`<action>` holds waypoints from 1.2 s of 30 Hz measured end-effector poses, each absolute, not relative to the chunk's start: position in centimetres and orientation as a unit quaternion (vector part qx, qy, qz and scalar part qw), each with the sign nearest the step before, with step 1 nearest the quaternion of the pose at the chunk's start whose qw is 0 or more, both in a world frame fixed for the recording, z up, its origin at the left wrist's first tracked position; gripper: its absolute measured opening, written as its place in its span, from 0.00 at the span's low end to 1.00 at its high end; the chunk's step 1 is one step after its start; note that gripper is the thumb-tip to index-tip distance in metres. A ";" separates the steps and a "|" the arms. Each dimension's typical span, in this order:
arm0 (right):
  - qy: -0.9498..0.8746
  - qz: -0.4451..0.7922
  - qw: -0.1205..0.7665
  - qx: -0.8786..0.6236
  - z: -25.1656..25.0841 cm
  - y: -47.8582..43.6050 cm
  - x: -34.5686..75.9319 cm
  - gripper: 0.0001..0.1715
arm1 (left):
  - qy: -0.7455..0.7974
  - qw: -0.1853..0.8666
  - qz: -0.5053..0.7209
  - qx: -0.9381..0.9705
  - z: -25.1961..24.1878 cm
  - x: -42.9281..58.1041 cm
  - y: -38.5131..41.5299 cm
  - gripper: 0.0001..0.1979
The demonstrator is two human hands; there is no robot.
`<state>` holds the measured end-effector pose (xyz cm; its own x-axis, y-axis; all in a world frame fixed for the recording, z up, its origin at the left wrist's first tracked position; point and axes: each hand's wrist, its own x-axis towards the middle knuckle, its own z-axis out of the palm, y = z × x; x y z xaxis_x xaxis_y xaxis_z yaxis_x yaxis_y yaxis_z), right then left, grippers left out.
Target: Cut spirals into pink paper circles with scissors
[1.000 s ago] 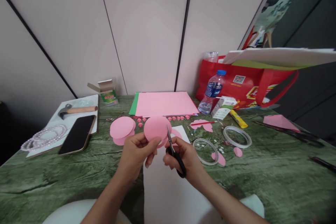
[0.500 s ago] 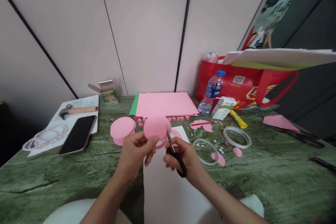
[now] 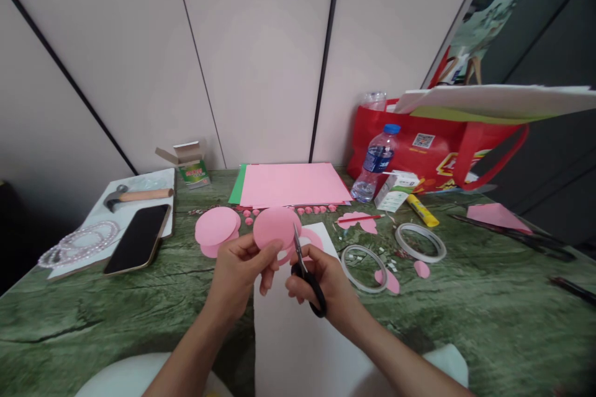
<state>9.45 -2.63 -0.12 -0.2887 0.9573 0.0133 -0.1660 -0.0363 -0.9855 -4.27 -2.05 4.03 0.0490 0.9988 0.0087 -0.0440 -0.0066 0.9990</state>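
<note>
My left hand (image 3: pixel 239 273) pinches a pink paper circle (image 3: pixel 274 227) by its lower edge, holding it upright above the table. My right hand (image 3: pixel 321 279) grips small black-handled scissors (image 3: pixel 305 273), blades pointing up into the circle's right edge. A curled pink strip (image 3: pixel 311 238) hangs off the circle beside the blades. A white sheet (image 3: pixel 291 322) lies under both hands. More pink paper circles (image 3: pixel 216 227) lie on the table just left of my left hand.
A stack of pink and green paper (image 3: pixel 292 184) lies at the back. Left: a phone (image 3: pixel 138 237), hammer (image 3: pixel 135 196), beads (image 3: pixel 79 244), small box (image 3: pixel 190 167). Right: tape rolls (image 3: pixel 420 242), glue stick (image 3: pixel 423 209), water bottle (image 3: pixel 375 164), red bag (image 3: pixel 433 149). The table (image 3: pixel 488 310) is green marble-patterned.
The scissors and my right hand have crept slightly left along the circle's edge, and the cut pink strip hangs longer. My left hand has barely shifted.
</note>
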 end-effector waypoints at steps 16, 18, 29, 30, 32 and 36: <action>-0.510 0.614 0.471 -0.376 0.3 -2.6 9.7 0.18 | 0.479 0.527 0.496 0.496 3.9 -4.3 -2.0 0.12; -0.509 0.610 0.470 -0.384 0.3 -2.6 9.7 0.19 | 0.480 0.525 0.496 0.498 3.9 -4.3 -2.0 0.12; -0.523 0.596 0.467 -0.391 -0.4 -2.4 9.8 0.16 | 0.487 0.518 0.508 0.487 4.3 -4.3 -2.0 0.12; -0.524 0.594 0.465 -0.395 -0.4 -2.4 9.8 0.16 | 0.485 0.518 0.510 0.486 4.3 -4.2 -2.0 0.12; -0.524 0.589 0.462 -0.406 -0.3 -2.4 9.7 0.16 | 0.480 0.518 0.514 0.486 4.2 -4.3 -2.0 0.11; -0.527 0.583 0.458 -0.415 -0.3 -2.5 9.7 0.15 | 0.466 0.515 0.525 0.492 4.1 -4.4 -1.9 0.12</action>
<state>9.68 -2.47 -0.27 -0.2360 0.9718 -0.0013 -0.0961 -0.0247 -0.9951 -4.41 -1.92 4.09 0.0139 0.9992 0.0362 -0.0828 -0.0349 0.9960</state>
